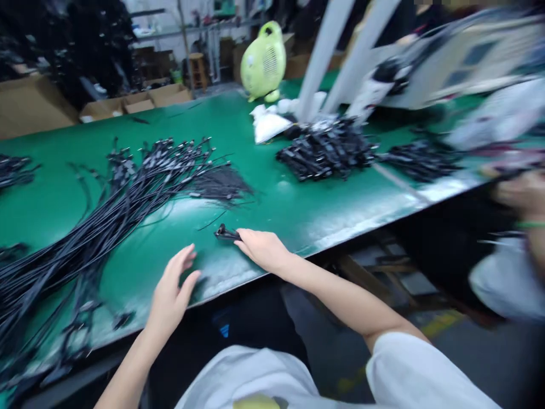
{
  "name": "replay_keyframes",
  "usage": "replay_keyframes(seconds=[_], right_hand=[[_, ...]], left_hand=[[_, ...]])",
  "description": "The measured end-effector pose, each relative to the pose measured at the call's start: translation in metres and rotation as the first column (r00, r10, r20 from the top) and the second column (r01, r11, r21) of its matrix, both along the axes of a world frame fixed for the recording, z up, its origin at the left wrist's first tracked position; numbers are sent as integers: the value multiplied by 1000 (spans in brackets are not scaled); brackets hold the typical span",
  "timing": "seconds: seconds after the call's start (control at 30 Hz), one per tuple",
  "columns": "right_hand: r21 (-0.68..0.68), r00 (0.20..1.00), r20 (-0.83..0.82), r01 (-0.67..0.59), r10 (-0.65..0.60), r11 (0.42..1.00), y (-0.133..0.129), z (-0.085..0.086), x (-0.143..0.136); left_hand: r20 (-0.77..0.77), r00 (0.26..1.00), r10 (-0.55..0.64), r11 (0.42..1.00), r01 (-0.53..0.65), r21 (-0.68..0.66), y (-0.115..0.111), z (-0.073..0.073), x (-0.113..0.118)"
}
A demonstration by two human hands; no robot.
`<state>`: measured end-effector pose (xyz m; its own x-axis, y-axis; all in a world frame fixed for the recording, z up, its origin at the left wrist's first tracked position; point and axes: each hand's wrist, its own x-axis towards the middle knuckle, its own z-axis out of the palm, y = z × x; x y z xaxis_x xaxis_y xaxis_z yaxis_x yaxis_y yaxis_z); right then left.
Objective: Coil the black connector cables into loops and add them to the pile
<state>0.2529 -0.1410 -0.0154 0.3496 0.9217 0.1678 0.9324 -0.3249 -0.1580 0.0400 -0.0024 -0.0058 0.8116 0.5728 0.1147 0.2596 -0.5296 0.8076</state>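
My right hand (261, 249) is closed on one end of a small black cable piece (226, 233), just above the green table (272, 210). To its left, my left hand (174, 284) hovers by the table's front edge with fingers apart and nothing between them. A large bundle of long black cables (128, 213) with metal-tipped ends spreads over the left side of the table. Beside those ends lies a small heap of thin black strips (221, 183). Fine detail of the held piece is blurred.
A pile of short black cable pieces (326, 150) lies at centre right, with another pile (419, 159) beyond it. Behind stand a light green fan-like device (264, 62), a white bag (269, 124) and slanted white posts. Another person's hand (528, 193) shows at far right.
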Motion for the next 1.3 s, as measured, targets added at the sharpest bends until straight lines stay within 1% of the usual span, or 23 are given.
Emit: replay_keyframes(seconds=[0.07, 0.13, 0.17, 0.23, 0.27, 0.3, 0.37, 0.47, 0.53, 0.6, 0.63, 0.67, 0.7, 0.73, 0.77, 0.8, 0.87, 0.93, 1.0, 1.1, 1.2, 1.23, 1.3], right_hand=[[-43, 980, 59, 191, -188, 981, -10, 15, 50], [7, 918, 140, 375, -372, 927, -24, 37, 109], [59, 872, 174, 455, -458, 889, -33, 49, 139], [232, 725, 221, 610, -652, 758, -48, 69, 196], [296, 678, 218, 639, -702, 710, -54, 76, 222], [325, 652, 214, 654, -727, 683, -59, 79, 243], [349, 643, 203, 657, -738, 668, -67, 79, 274], [386, 656, 198, 630, -728, 673, -71, 71, 285], [444, 666, 190, 597, -721, 668, -68, 66, 270], [510, 701, 166, 541, -693, 669, -57, 60, 244], [536, 739, 150, 498, -657, 682, -50, 55, 228], [545, 797, 137, 435, -588, 716, -41, 49, 213], [524, 879, 136, 327, -456, 787, -30, 42, 197], [530, 950, 136, 169, -280, 831, -18, 34, 181], [554, 982, 114, 65, -153, 830, -5, 26, 164], [510, 996, 87, -34, -11, 860, 8, 17, 145], [435, 978, 50, -203, 201, 878, 35, 5, 106], [345, 936, 41, -342, 350, 874, 65, 1, 66], [281, 885, 56, -458, 462, 843, 97, 5, 29], [213, 797, 106, -603, 595, 769, 152, 24, -27], [173, 734, 152, -679, 662, 713, 210, 45, -86], [156, 730, 161, -684, 665, 713, 228, 51, -104], [108, 743, 180, -666, 644, 738, 264, 57, -132]], left_hand=[[-53, 998, 39, 996, -35, 78, 8, -11, -8], [-88, 992, 87, 987, -74, 144, 15, -23, -14], [-97, 991, 94, 982, -77, 174, 16, -27, -15], [-94, 992, 82, 968, -57, 245, 15, -32, -15], [-82, 995, 61, 958, -35, 286, 14, -33, -14], [-69, 997, 34, 944, -10, 329, 13, -34, -13], [-47, 999, -13, 915, 31, 403, 13, -36, -10], [-15, 999, -52, 889, 53, 456, 14, -37, -7], [14, 997, -70, 884, 56, 464, 11, -36, -7], [37, 995, -90, 885, 63, 461, 4, -32, -8], [47, 994, -102, 890, 70, 451, 0, -30, -9], [47, 992, -118, 894, 86, 439, -2, -27, -9], [57, 989, -136, 899, 99, 426, -3, -24, -9], [79, 985, -153, 904, 107, 413, -2, -21, -9], [98, 983, -157, 908, 105, 406, 1, -18, -11], [119, 985, -129, 910, 70, 410, 5, -14, -14], [170, 985, -12, 891, -66, 448, 16, -5, -29], [196, 965, 173, 820, -251, 515, 31, 5, -53], [174, 912, 371, 705, -398, 588, 51, 14, -84], [122, 781, 612, 535, -522, 664, 81, 20, -135], [97, 626, 774, 389, -591, 706, 100, 16, -179], [76, 592, 802, 370, -593, 715, 103, 13, -190], [20, 570, 821, 386, -582, 716, 105, 8, -206]])
